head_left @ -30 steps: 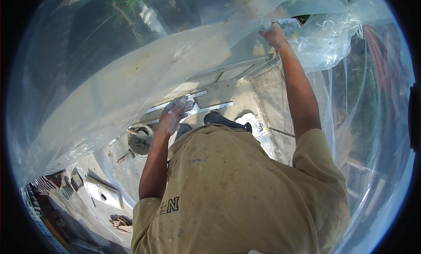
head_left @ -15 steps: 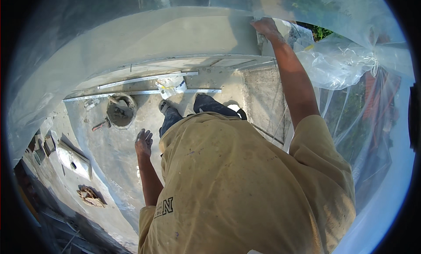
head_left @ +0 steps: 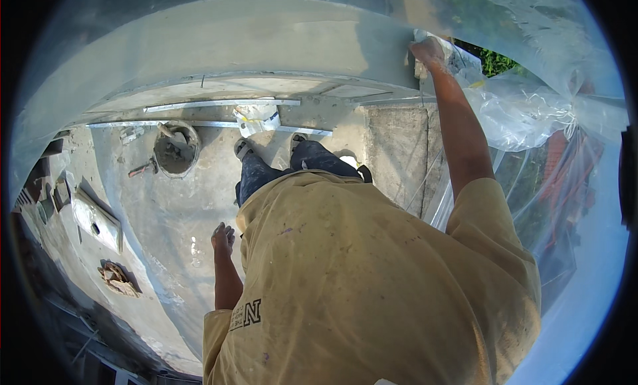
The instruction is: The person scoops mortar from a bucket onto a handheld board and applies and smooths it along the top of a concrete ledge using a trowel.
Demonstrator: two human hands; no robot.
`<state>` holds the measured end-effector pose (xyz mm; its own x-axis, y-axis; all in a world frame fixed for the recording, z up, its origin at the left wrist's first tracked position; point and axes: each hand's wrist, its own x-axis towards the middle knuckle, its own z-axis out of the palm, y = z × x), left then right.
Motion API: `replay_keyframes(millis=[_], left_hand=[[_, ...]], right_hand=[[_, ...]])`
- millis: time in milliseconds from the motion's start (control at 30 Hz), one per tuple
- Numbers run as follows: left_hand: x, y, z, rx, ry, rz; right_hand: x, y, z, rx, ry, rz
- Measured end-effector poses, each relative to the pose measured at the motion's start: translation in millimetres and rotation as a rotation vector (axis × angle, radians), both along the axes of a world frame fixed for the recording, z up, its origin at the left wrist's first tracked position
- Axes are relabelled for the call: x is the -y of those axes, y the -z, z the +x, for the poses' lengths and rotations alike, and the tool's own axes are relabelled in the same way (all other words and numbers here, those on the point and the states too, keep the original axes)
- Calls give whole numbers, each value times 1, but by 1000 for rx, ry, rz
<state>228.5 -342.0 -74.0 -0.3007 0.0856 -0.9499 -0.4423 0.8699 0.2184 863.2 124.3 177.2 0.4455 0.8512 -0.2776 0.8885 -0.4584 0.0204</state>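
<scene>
My right hand [head_left: 427, 50] is raised at the far end of the smooth grey plastered wall [head_left: 299, 42], beside its rough end. The fingers look closed, but what they may hold is hidden. Along the wall's upper side and around the right arm hangs clear plastic sheeting [head_left: 518, 116]. My left hand [head_left: 222, 239] hangs low by my left side over the concrete floor, fingers loosely apart and holding nothing. A round bucket [head_left: 194, 160] of grey mortar stands on the floor to the left of my feet, a tool leaning inside it.
Two long metal straightedges [head_left: 179, 124] lie along the wall's foot, with a white bag [head_left: 256, 119] on them. A red-handled tool [head_left: 141, 169] lies beside the bucket. Farther left are a pale rectangular panel [head_left: 96, 222] and a crumpled brown piece [head_left: 118, 278].
My right hand has shifted slightly right in the view and stays at the wall's end. My left hand has dropped lower. My feet have shifted, and the camera view has moved a little.
</scene>
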Motion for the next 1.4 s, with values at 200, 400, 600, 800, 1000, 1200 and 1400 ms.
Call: replay_keyframes(millis=[200, 400, 600, 800, 1000, 1200, 1400], left_hand=[[-62, 9, 35, 38, 121, 56], [-209, -73, 80, -41, 358, 577], [-321, -78, 83, -623, 342, 1009], [-360, -136, 96, -756, 382, 961], [-299, -84, 78, -560, 283, 796], [-254, -33, 88, -551, 280, 749], [-199, -13, 61, -513, 303, 626]], right_hand=[[-11, -20, -67, -216, -128, 142], [-20, -16, 22, -84, 7, 75], [-14, -28, -160, -116, -271, -9], [11, -60, -54, -319, 102, 52], [14, 3, -11, -89, 148, 161], [-69, -4, -140, -307, 76, 277], [-98, -53, -124, -372, -274, -20]])
